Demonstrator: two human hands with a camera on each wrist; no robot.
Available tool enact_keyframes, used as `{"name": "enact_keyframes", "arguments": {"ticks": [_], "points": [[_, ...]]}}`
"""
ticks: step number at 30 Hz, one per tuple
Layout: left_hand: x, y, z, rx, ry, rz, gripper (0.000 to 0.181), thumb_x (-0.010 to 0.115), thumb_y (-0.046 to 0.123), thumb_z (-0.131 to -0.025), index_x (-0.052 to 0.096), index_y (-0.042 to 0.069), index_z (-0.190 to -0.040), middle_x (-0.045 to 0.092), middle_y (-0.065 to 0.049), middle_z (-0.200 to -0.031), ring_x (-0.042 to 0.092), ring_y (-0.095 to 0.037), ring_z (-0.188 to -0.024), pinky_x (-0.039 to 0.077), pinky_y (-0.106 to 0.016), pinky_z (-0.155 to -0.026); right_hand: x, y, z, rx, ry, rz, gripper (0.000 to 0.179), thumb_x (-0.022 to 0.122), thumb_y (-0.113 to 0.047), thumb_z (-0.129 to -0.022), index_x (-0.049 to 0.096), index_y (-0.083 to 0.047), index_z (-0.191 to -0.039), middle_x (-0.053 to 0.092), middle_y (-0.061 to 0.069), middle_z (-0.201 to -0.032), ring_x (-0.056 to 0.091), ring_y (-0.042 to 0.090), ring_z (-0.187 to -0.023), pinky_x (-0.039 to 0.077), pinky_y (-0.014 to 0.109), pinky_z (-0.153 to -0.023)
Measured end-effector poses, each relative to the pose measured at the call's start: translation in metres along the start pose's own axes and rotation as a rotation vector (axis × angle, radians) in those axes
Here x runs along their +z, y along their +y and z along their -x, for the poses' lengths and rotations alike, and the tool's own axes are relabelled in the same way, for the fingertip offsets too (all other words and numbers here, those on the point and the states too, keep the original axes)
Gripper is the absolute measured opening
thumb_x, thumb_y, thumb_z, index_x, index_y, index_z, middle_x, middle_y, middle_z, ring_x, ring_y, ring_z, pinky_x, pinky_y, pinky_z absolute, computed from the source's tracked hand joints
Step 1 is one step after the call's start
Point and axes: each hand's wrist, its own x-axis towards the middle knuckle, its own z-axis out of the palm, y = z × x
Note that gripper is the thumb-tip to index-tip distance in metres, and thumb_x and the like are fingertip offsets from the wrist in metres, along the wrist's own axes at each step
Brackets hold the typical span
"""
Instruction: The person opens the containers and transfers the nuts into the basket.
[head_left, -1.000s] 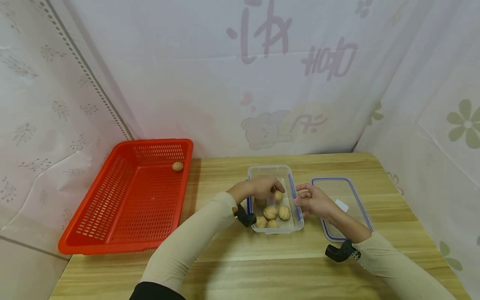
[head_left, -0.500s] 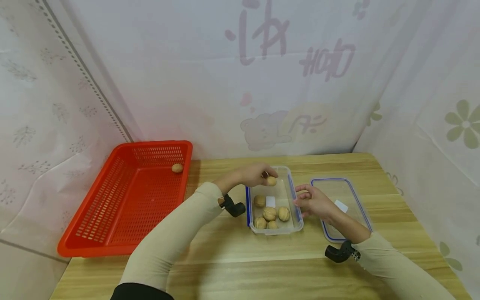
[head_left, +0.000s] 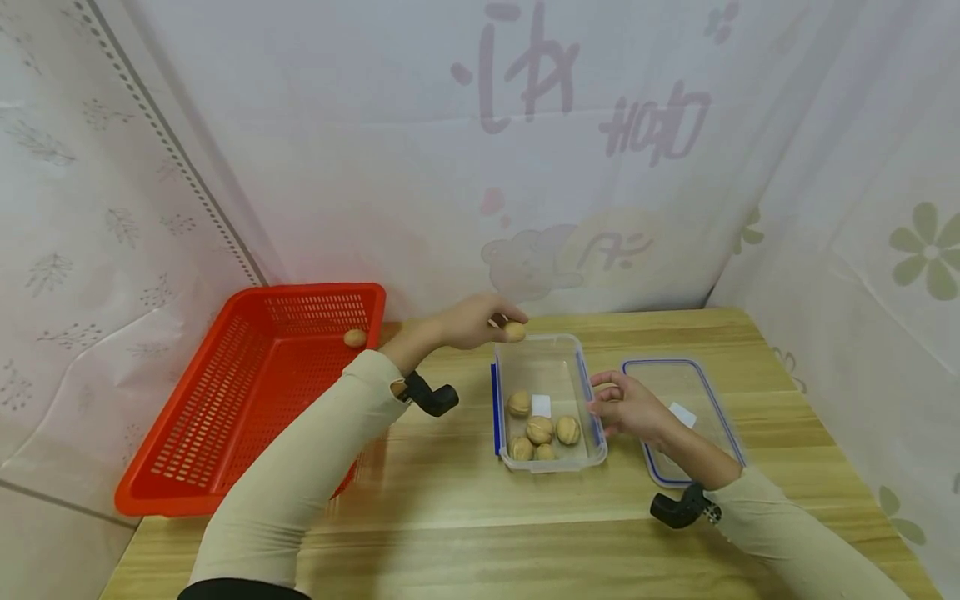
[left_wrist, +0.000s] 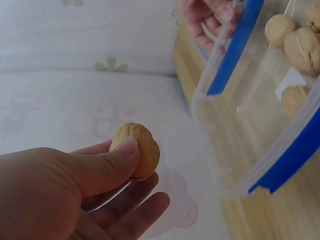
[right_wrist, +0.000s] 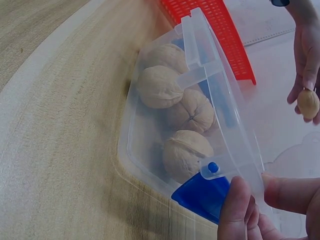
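Note:
Between thumb and fingers, my left hand (head_left: 472,321) pinches a walnut (left_wrist: 136,151), held up near the far left corner of the clear plastic box (head_left: 551,467). Several more walnuts (head_left: 539,429) lie inside the box, mostly in its near half, beside a small white paper (head_left: 541,405). My right hand (head_left: 630,406) grips the right wall of the box by its rim; in the right wrist view the thumb (right_wrist: 290,194) is on one side and the fingers (right_wrist: 235,210) on the other, next to a blue latch (right_wrist: 205,196).
A red perforated basket (head_left: 247,502) stands at the left, with one walnut (head_left: 355,337) in its far right corner. The clear lid (head_left: 686,392) with a blue seal lies right of the box, partly behind my right forearm. A patterned curtain (head_left: 420,167) hangs behind the wooden table (head_left: 465,542).
My left hand has lifted the walnut out of the box and carried it up and to the left, past the rim. The right hand stays at the box wall.

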Motion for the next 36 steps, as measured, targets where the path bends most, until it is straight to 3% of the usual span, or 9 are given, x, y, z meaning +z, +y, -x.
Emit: {"name": "enact_keyframes", "arguments": {"ticks": [10,17,25,36], "points": [[-0.02,-0.016,0.028,-0.044,0.097,0.056,0.039,0.062,0.002,-0.1,0.058,-0.007,-0.138,0.06,-0.021,-0.137,0.059,-0.036,-0.123,0.051,-0.043,-0.103,-0.002,0.001,0.0,-0.004,-0.008,0.005,0.049,0.062,-0.004,-0.1,0.037,0.006,-0.141,0.059,0.008,-0.101,0.059,0.018,-0.087,0.059,0.032,-0.066],[-0.033,-0.025,0.052,-0.11,0.141,0.126,0.041,0.06,0.001,-0.101,0.056,-0.005,-0.142,0.059,-0.021,-0.139,0.057,-0.036,-0.125,0.049,-0.047,-0.104,-0.001,0.0,0.001,-0.002,-0.004,0.002,0.049,0.061,-0.003,-0.101,0.036,0.006,-0.142,0.059,0.01,-0.103,0.059,0.018,-0.087,0.059,0.033,-0.065],[-0.048,-0.039,0.077,-0.158,0.192,0.1,0.043,0.06,0.0,-0.101,0.055,0.0,-0.144,0.051,-0.019,-0.149,0.053,-0.038,-0.131,0.05,-0.05,-0.103,0.0,-0.002,0.0,0.003,-0.001,-0.001,0.048,0.06,-0.003,-0.101,0.036,0.006,-0.142,0.058,0.009,-0.101,0.059,0.018,-0.087,0.058,0.031,-0.064],[-0.057,-0.059,0.108,-0.244,0.268,0.172,0.043,0.061,0.001,-0.1,0.056,-0.003,-0.143,0.054,-0.022,-0.144,0.054,-0.04,-0.127,0.051,-0.048,-0.099,0.002,0.0,0.0,0.01,0.013,-0.008,0.048,0.061,-0.003,-0.101,0.037,0.005,-0.141,0.058,0.008,-0.101,0.058,0.018,-0.085,0.058,0.03,-0.063]]}}
